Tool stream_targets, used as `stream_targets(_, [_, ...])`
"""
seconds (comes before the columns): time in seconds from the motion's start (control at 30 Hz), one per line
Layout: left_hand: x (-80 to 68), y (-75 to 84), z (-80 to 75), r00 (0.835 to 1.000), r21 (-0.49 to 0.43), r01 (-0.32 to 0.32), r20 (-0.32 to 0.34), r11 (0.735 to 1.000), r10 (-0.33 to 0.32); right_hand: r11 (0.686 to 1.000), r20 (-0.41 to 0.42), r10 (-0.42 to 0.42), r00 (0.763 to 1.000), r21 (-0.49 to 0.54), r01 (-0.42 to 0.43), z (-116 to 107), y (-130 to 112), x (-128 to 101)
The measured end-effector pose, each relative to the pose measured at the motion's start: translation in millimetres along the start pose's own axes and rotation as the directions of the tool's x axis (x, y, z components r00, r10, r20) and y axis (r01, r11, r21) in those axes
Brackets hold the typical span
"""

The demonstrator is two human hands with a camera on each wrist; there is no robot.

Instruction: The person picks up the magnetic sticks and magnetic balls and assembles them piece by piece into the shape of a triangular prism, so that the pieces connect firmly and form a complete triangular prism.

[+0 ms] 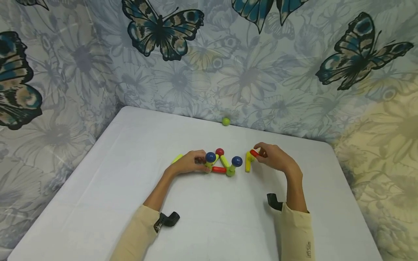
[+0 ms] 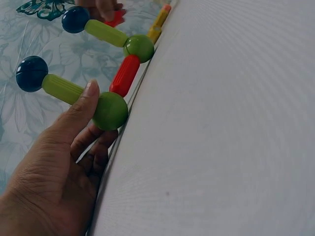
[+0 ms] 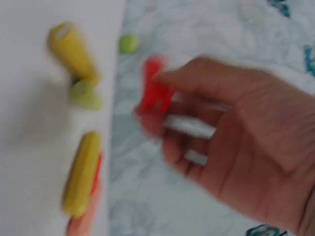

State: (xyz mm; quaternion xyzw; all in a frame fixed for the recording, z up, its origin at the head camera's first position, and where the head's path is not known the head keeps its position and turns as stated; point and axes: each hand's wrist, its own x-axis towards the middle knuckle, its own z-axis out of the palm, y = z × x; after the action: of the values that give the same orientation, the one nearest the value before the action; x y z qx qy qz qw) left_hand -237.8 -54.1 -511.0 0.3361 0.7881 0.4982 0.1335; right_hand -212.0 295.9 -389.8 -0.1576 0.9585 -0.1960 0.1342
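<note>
While the left hand (image 1: 191, 164) lay on the bench (image 1: 209, 224), its thumb and curled fingers were clamped on the near end of the stick-and-ball build (image 1: 222, 164), at a green ball (image 2: 110, 111) w/ a green stick (image 2: 63, 89) rising from it to a blue ball (image 2: 31, 73). That grip probably steadied the build so it wouldn't slide or tip. From the held ball a red stick (image 2: 125, 74) ran flat along the bench to a 2nd green ball (image 2: 139, 47), which carried another green stick (image 2: 106, 33) up to a 2nd blue ball (image 2: 75, 19). In the head view a red ball (image 1: 220, 152) topped a yellow-green stick (image 1: 224, 161) behind, approx. at the build's centre.

The right hand (image 1: 275, 157) hovered just right of the build, fingertips pinched together on a short red piece (image 1: 254, 153); the right wrist view was too blurred to tell more than that the red piece (image 3: 153, 88) sat between thumb and fingers. It touched or nearly touched the top of a yellow stick (image 1: 248, 164) standing just beside the build, apart from it; contact couldn't be told. Holding the piece by its tip likely left its other end free to meet the stick.

Further out, a yellow-green stick (image 1: 177, 158) poked from behind the left hand, and a lone green ball (image 1: 226, 121) sat at the bench's far edge against the butterfly-print cloth (image 1: 248, 65), well apart from everything.
</note>
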Motion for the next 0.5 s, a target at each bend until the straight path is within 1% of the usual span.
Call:
stream_targets(0.03, [-0.2,0.2,0.0,1.000,0.000,0.002,0.000,1.000,-0.002,0.999,-0.052,-0.050,0.997,0.019,0.051,-0.7,-6.6,-1.1])
stream_targets(0.1, [-0.4,0.3,0.2,1.000,-0.006,0.006,-0.003,1.000,-0.006,0.987,-0.154,-0.150,0.977,0.040,0.158,-1.2,-23.5,-4.1])
stream_targets(0.17, [-0.4,0.1,0.7,1.000,-0.008,0.009,-0.001,1.000,-0.009,0.967,-0.229,-0.236,0.944,0.044,0.252,-0.6,-43.9,-7.8])
stream_targets(0.23, [-0.5,0.3,1.1,1.000,-0.010,0.018,0.000,1.000,-0.018,0.942,-0.274,-0.313,0.910,0.032,0.334,1.9,-62.7,-11.9])
stream_targets(0.27, [-0.7,0.6,1.2,1.000,-0.011,0.021,0.000,1.000,-0.021,0.929,-0.281,-0.350,0.894,0.021,0.370,3.7,-70.9,-13.5])
stream_targets(0.33, [-0.8,0.4,1.1,1.000,-0.010,0.026,0.001,1.000,-0.026,0.908,-0.273,-0.406,0.872,-0.017,0.418,7.8,-84.4,-15.0])
stream_targets(0.43, [-0.6,-0.1,0.7,1.000,-0.012,0.016,-0.004,1.000,-0.016,0.894,-0.247,-0.446,0.860,-0.090,0.438,15.0,-97.0,-13.3])
stream_targets(0.5, [-0.7,-1.0,0.4,1.000,-0.012,0.009,-0.009,1.000,-0.009,0.892,-0.222,-0.452,0.864,-0.134,0.432,20.0,-101.4,-10.0])
